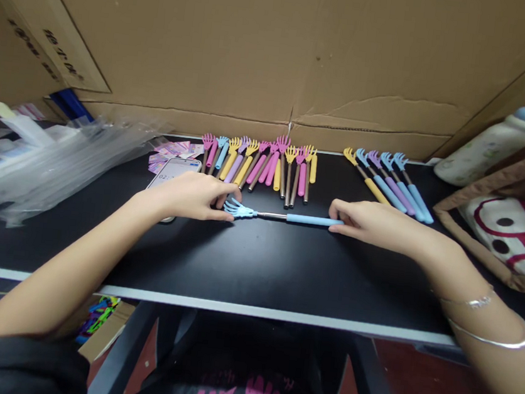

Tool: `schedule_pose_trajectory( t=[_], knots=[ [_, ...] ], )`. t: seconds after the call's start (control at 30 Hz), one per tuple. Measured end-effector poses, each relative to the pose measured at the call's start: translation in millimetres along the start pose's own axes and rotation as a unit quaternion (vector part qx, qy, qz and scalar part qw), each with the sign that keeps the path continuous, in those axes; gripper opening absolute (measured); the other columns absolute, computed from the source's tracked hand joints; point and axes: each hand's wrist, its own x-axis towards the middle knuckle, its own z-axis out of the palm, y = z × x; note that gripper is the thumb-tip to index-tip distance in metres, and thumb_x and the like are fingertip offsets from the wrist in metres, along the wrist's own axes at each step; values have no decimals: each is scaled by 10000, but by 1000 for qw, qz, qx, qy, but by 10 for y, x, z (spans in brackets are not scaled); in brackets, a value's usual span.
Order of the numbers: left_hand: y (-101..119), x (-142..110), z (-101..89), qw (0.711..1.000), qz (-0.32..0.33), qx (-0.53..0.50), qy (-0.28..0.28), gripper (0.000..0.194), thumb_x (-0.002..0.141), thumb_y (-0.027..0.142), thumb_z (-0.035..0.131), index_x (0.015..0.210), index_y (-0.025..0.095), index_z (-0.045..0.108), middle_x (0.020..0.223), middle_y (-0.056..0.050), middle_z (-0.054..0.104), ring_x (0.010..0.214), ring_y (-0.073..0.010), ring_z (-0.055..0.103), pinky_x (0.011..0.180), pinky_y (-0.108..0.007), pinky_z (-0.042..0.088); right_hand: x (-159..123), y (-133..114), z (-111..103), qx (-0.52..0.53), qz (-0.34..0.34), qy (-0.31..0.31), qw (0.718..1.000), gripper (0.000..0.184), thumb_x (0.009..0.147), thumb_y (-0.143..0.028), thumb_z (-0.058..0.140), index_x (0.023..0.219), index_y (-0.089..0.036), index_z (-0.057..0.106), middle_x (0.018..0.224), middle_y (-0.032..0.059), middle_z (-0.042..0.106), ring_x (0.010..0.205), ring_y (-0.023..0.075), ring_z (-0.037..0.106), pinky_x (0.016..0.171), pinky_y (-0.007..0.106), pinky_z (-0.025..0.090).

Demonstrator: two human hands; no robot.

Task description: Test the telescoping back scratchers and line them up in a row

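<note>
Phone (169, 170) partly hidden by left hand (200, 196), bag (519, 229) cut off at right edge, clear plastic (77, 157) blurred

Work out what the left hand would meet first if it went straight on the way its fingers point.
The blue scratcher: its claw lies right at the left hand, perhaps touching it, though this one view leaves the depth unclear.

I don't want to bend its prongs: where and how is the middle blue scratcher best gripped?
Best by its handle, the right hand coming from the right: it is a plain, thick cylinder lying crosswise, its end on that side. The thin, splayed prongs look easier to bend.
</note>
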Motion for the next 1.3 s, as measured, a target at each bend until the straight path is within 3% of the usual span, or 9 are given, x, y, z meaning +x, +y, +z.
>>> schedule_pose_trajectory(
  t=[0.87, 1.07, 1.3],
  knots=[
    [-1, 15, 32, 1000, 2, 11, 13, 359, 862, 532, 569, 1107, 270, 573, 812, 27, 680, 716, -158, 636, 552, -222, 310, 4, 16, 20, -4, -1, 7, 1000, 210, 886, -449, 482, 885, -241, 504, 675, -15, 569, 550, 143, 498, 524, 245, 255],
    [7, 7, 31, 999, 8, 40, 32, 364, 856, 538, 574, 1104, 271, 589, 829, 27, 685, 734, -159, 649, 543, -226, 309, -1, 11, 19, -7, 2, 7, 1000, 199, 889, -438, 486, 884, -240, 501, 675, -21, 570, 548, 141, 500, 523, 245, 258],
    [4, -12, 53, 990, 9, 101, 96, 486, 811, 634, 598, 1124, 262, 617, 997, -13, 703, 917, -219, 660, 629, -254, 388, -3, 5, 14, -11, 4, 7, 1000, 185, 892, -423, 509, 891, -238, 505, 680, -28, 568, 554, 136, 504, 519, 242, 250]
  ],
)
